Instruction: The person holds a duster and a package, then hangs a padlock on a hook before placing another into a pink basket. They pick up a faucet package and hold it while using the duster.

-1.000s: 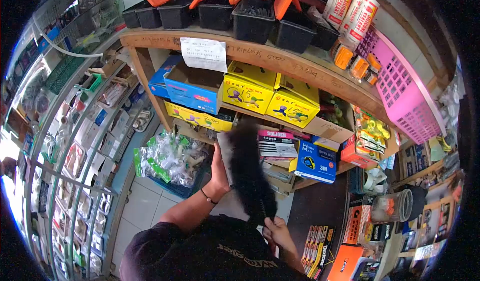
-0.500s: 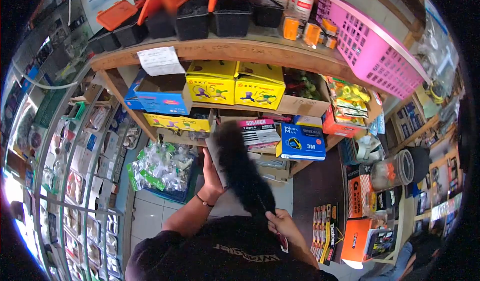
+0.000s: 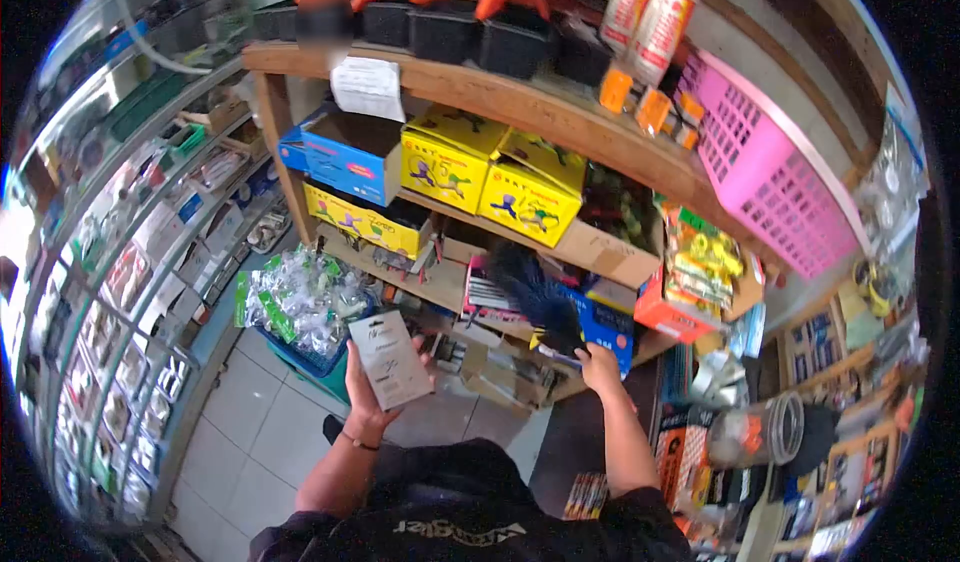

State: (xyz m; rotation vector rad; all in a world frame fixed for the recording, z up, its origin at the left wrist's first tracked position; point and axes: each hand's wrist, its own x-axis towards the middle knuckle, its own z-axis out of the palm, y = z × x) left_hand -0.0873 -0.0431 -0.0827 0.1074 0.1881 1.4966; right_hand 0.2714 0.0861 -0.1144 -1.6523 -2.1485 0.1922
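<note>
My left hand (image 3: 366, 404) holds a flat greyish-white box (image 3: 392, 362) with small dark print, its thumb along one side and fingertips showing at the other. In my right hand (image 3: 600, 368) is the handle of a black feather duster (image 3: 535, 292). The duster's feathers overlap a pink-and-white box (image 3: 484, 296) and a blue box (image 3: 606, 328) on the lower shelf. Below and left of that shelf stands a blue basket (image 3: 338, 359) full of small clear plastic packs (image 3: 305, 300), close to my left hand.
Yellow boxes (image 3: 446, 167) and an open blue carton (image 3: 345, 168) fill the middle shelf. Above, a wooden shelf edge (image 3: 480, 94) carries black bins (image 3: 443, 37) and a pink basket (image 3: 765, 172) that juts out. At right sits a clear jar (image 3: 750, 432); glass shelving (image 3: 120, 342) lines the left.
The duster has swung right, away from the box, towards the shelf boxes. My left hand and the box have moved lower and left, showing the box's printed face. The view has turned.
</note>
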